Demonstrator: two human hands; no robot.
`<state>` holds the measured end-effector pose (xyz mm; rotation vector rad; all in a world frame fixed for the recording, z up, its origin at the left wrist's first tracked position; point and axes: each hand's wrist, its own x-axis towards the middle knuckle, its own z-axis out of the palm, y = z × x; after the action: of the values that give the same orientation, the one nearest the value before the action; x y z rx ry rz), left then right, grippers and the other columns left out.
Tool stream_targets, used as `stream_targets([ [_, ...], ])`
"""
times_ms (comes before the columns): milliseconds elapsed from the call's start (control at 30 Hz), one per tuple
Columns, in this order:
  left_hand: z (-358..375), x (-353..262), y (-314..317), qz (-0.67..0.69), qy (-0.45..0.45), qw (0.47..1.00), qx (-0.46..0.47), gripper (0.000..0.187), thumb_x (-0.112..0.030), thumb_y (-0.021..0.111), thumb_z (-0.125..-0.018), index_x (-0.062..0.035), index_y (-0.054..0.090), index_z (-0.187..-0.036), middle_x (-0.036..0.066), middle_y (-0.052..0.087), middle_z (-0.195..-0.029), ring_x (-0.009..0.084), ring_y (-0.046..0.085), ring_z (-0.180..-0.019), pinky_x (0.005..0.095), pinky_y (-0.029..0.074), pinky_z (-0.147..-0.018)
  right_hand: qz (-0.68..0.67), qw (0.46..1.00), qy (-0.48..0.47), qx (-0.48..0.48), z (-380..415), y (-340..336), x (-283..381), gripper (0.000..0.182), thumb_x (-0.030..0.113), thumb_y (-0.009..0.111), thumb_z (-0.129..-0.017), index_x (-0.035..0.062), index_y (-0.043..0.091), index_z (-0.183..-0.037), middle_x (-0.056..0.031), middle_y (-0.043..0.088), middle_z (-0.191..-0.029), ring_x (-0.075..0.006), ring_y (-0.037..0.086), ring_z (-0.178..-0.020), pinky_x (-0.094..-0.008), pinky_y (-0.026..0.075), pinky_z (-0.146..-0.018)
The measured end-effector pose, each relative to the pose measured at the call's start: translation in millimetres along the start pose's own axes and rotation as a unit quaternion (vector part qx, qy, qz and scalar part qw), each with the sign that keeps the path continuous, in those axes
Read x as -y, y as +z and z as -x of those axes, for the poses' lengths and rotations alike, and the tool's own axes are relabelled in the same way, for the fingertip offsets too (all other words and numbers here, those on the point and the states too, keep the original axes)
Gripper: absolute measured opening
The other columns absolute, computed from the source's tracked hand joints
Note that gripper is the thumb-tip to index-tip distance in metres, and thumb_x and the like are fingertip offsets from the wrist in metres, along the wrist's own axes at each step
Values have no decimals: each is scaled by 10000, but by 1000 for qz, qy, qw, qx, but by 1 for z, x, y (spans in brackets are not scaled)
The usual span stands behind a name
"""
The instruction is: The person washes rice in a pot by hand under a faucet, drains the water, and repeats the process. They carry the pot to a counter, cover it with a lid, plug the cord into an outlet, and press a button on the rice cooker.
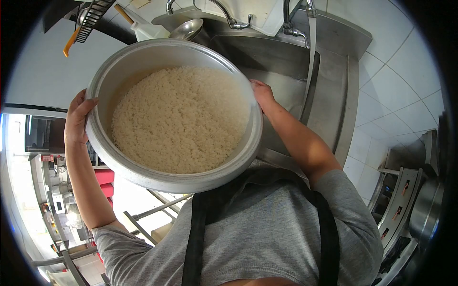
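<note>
A large round metal pot (143, 180) with a thick rim is held up close to my chest. White rice (179, 119) fills much of it, heaped a little unevenly. My left hand (80, 117) grips the pot's left side, with the thumb over the rim and the other fingers mostly hidden behind the wall. On the opposite side, my right hand (262, 94) is closed on the pot's edge, its fingers partly hidden by the pot. Both hands hold the pot between them, and its mouth faces up toward me.
Behind the pot and to the right is a steel sink (329, 102) with faucets (289, 29) along its back. A metal bowl (187, 29) stands beyond the pot's far rim. At lower right is a stove-like unit (400, 209) with red-marked knobs. Metal rails (157, 209) lie lower left.
</note>
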<state>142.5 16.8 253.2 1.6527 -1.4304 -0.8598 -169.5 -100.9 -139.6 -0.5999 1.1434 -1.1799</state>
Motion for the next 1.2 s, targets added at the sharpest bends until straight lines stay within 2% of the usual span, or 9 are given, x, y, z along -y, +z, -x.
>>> stream_targets([
  [67,0,0,1,-4,4,1000,-5,439,-107,599,-793,95,471,-1160,158,611,-968,179,622,-817,271,501,-766,10,1000,28,-9,9,1,11,260,138,469,-901,43,660,-1048,-88,677,-980,-183,632,-884,-290,485,-803],
  [167,1,0,1,-5,6,1000,-4,444,-105,598,-794,99,465,-1165,160,610,-977,181,623,-821,272,502,-771,2,1000,-9,14,1,-2,0,252,137,515,-884,35,636,-1079,-95,663,-980,-207,627,-869,-327,502,-780],
  [467,3,-3,3,-7,7,1000,-2,443,-98,593,-796,101,460,-1169,168,610,-983,181,628,-822,269,509,-762,-6,1000,13,2,17,1,15,252,132,494,-890,31,639,-1069,-94,661,-981,-206,626,-870,-320,497,-788],
  [867,1,-3,3,-9,9,1000,2,458,-100,591,-793,104,454,-1180,173,606,-990,183,624,-840,271,506,-778,-15,1000,6,18,-4,-4,-9,274,127,454,-919,9,605,-1115,-114,648,-1027,-211,619,-908,-322,497,-810],
  [1200,0,-4,2,-11,6,1000,6,461,-97,588,-795,110,449,-1182,179,601,-997,189,623,-844,275,504,-783,-14,999,25,15,19,-1,11,283,148,466,-917,24,610,-1127,-121,638,-1069,-223,608,-950,-337,487,-834],
])
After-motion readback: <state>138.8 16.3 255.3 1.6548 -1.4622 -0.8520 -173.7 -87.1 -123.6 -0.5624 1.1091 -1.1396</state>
